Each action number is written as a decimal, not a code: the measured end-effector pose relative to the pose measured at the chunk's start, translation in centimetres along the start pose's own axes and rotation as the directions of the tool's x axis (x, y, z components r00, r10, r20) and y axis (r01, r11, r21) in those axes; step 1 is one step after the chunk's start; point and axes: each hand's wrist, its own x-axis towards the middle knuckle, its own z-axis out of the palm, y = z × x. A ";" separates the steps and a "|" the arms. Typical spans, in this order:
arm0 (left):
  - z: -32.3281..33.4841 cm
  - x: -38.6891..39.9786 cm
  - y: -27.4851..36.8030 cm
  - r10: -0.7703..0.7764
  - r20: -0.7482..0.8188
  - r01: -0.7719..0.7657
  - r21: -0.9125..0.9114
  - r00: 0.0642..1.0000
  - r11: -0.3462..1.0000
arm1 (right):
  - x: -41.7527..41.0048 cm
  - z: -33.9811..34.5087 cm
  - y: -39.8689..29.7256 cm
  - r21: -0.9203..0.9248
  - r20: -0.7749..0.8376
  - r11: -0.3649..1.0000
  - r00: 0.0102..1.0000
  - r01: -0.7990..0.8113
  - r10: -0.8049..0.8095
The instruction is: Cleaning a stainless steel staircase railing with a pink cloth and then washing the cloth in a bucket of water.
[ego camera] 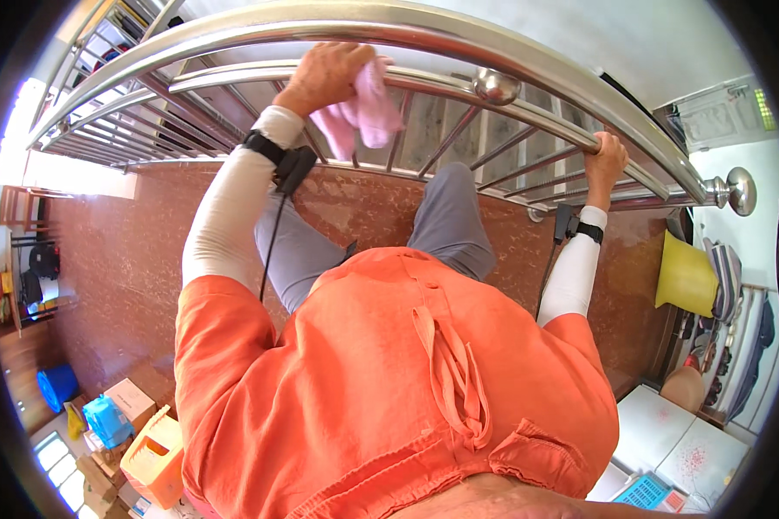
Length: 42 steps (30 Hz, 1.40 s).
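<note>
A pink cloth [370, 110] hangs from my left hand [328, 74], which presses it against the second tube of a stainless steel stair railing [428, 81]. The cloth drapes down in front of the upright bars. Further right, my right hand [607, 159] is wrapped around the same lower tube, near its right end. Above both hands runs a thicker, polished top handrail [389, 29]. A metal ball [496, 85] sits between the two tubes, and a larger ball finial [741, 191] caps the right end.
Stair steps [487, 136] show behind the bars. Below is a reddish-brown floor [123, 259]. A yellow-green chair [686, 276] and a shoe rack [720, 353] stand at the right. Cardboard boxes [130, 403], an orange plastic container [156, 457] and a blue bucket [57, 387] are at the lower left.
</note>
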 end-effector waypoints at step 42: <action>-7.3 -5.6 -16.9 -0.352 0.574 0.263 0.235 0.740 0.936 | 0.0 0.2 0.4 -0.050 -0.016 0.999 1.000 0.020 -0.021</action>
